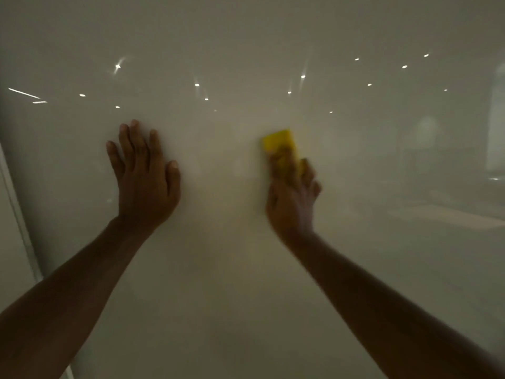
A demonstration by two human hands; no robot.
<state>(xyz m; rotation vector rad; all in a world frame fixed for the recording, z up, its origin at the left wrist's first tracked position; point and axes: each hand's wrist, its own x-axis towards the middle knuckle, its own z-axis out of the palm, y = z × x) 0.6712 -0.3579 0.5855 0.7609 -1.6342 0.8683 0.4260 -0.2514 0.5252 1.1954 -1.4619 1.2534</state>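
While left grip (144, 184) lies spread, right grip (291, 198) pinches yellow sponge (278, 140) jutting above it.

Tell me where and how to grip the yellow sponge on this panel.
Take the yellow sponge by its lower half, from below, palm over its back and fingers on its long edges, much as the right hand holds it. It lies flat on the glossy panel, long axis upward, so only back and edges are free.
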